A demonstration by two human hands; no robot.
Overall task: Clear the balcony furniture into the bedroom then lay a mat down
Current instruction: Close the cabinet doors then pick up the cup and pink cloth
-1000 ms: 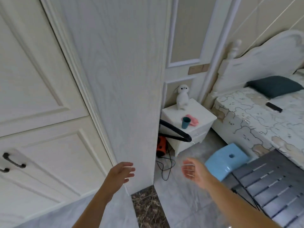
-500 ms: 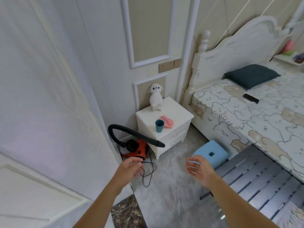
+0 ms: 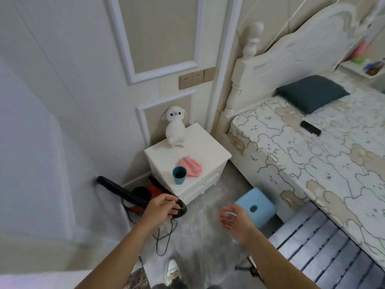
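My left hand (image 3: 161,208) hangs low with its fingers loosely curled. It overlaps the end of a black vacuum hose (image 3: 123,192), and I cannot tell whether it touches it. My right hand (image 3: 235,223) is open and empty, palm turned inward, above the grey floor. Just beyond it stands a light blue plastic stool (image 3: 257,207). A dark grey slatted table (image 3: 325,253) fills the lower right beside the bed. No mat is in view.
A white nightstand (image 3: 208,151) carries a plush rabbit (image 3: 175,127), a teal cup (image 3: 179,175) and a pink cloth (image 3: 190,166). An orange vacuum (image 3: 153,189) with a loose cord sits beside it. The bed (image 3: 312,155) holds a dark pillow (image 3: 311,92). A white door panel (image 3: 31,163) stands at left.
My view has moved past the door panel and further into the bedroom, closer to the nightstand. Both hands moved forward, and the left one now overlaps the vacuum hose.
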